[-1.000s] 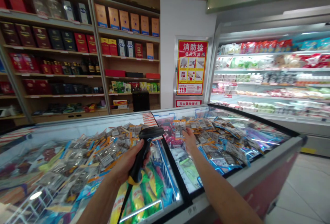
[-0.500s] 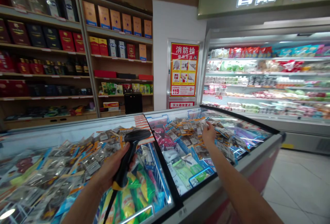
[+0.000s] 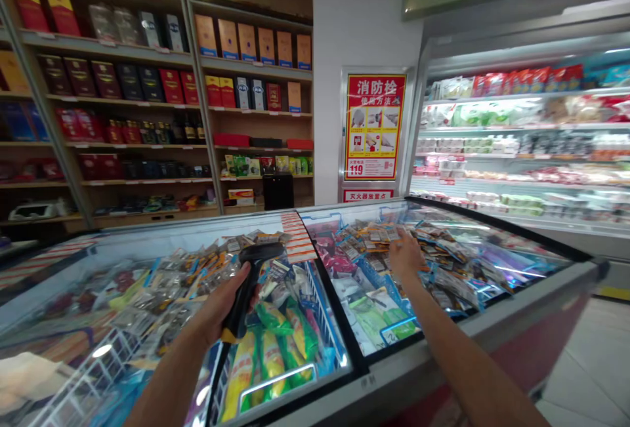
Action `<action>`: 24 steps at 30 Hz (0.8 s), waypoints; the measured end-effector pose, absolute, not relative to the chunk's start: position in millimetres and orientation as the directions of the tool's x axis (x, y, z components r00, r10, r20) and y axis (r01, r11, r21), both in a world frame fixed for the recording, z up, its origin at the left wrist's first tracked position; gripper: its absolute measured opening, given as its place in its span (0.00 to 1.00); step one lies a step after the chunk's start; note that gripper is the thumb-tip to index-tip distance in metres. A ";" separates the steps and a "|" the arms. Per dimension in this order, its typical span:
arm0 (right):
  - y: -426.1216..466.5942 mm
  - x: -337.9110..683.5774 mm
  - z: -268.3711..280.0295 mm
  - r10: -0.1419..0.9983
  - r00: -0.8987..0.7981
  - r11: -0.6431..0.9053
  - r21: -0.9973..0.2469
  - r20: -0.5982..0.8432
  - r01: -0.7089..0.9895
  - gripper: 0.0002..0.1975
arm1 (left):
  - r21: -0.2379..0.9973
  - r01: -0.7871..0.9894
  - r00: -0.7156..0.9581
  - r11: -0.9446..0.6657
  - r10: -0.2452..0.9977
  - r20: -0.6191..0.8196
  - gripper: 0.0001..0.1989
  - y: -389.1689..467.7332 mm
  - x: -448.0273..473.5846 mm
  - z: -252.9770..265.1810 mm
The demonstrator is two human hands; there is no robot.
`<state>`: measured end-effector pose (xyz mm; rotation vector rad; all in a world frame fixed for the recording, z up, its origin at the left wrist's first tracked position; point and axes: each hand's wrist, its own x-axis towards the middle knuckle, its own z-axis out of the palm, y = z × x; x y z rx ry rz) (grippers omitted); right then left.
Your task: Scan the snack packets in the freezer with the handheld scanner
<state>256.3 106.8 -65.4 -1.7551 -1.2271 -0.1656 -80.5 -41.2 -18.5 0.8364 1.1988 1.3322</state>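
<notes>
My left hand (image 3: 229, 305) is closed round the handle of a black and yellow barcode scanner (image 3: 242, 296), its head pointing right and its cable hanging down. Ahead and to the right, my right hand (image 3: 406, 258) reaches over a pile of small brown and orange packets (image 3: 377, 233). Its fingers are curled together at the pile; what they hold, if anything, is hidden. More small packets (image 3: 201, 266) lie spread beyond my left hand. Both hands are above a glass-topped chest freezer (image 3: 443, 342).
Yellow and green bags (image 3: 273, 355) sit in a basket in the freezer's near left part. A dark frame bar (image 3: 337, 302) divides the top. Behind stand shelves of boxes (image 3: 256, 46), a red fire-hydrant sign (image 3: 375, 126) and a lit refrigerated display (image 3: 522, 145).
The view has swung left, so the scene sits further right. My right hand has dropped slightly onto the packets; a packet at its fingertips earlier no longer shows clearly. The scanner stays in my left hand.
</notes>
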 end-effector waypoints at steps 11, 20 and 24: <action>110.6 92.1 -59.2 0.876 -0.084 0.345 -0.494 0.475 0.798 0.16 | 0.950 -0.305 -0.224 0.071 0.964 -0.143 0.15 -49.7 -113.7 -24.9; 132.8 -17.3 -60.8 0.967 -0.098 0.232 -0.649 0.235 0.725 0.17 | 0.954 -0.294 -0.257 0.051 0.958 -0.130 0.16 -51.7 -116.5 -23.4; 139.8 -24.8 -70.5 0.981 -0.011 0.139 -0.672 0.192 0.728 0.19 | 0.959 -0.281 -0.253 0.033 0.962 -0.107 0.17 -51.2 -115.5 -26.0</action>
